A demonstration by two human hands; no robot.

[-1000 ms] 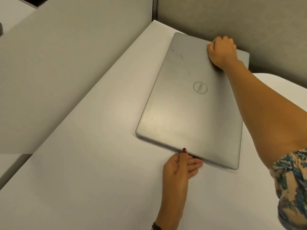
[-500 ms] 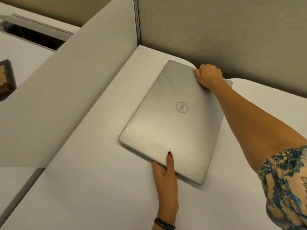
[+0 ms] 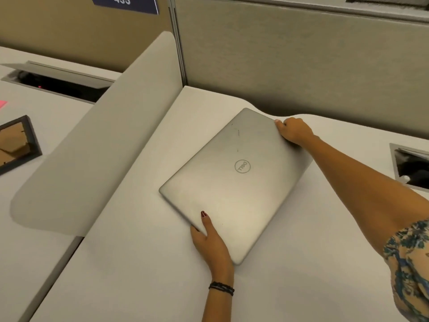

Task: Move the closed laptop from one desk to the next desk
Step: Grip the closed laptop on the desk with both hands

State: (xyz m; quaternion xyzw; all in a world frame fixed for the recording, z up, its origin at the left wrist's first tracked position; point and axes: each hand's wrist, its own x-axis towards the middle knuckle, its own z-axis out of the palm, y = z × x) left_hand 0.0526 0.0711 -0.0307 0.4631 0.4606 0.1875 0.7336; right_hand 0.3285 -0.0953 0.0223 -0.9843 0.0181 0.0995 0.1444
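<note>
A closed silver laptop [image 3: 232,182] with a round logo on its lid is over the white desk [image 3: 130,263], its near edge raised a little. My left hand [image 3: 210,238] grips that near edge, thumb on the lid and fingers underneath. My right hand [image 3: 293,131] holds the far corner of the laptop, with the arm stretched across its right side. The neighbouring desk [image 3: 58,119] lies to the left, beyond a low grey divider [image 3: 111,135].
A dark picture frame [image 3: 16,142] and an open cable hatch [image 3: 60,82] are on the left desk. Another cable hatch [image 3: 411,166] sits at the right of this desk. Grey partition walls [image 3: 301,61] close off the back.
My left hand went from touching the laptop's near edge to gripping it with fingers underneath. The laptop has lifted and shifted toward me and away from the back partition. The left desk came into view.
</note>
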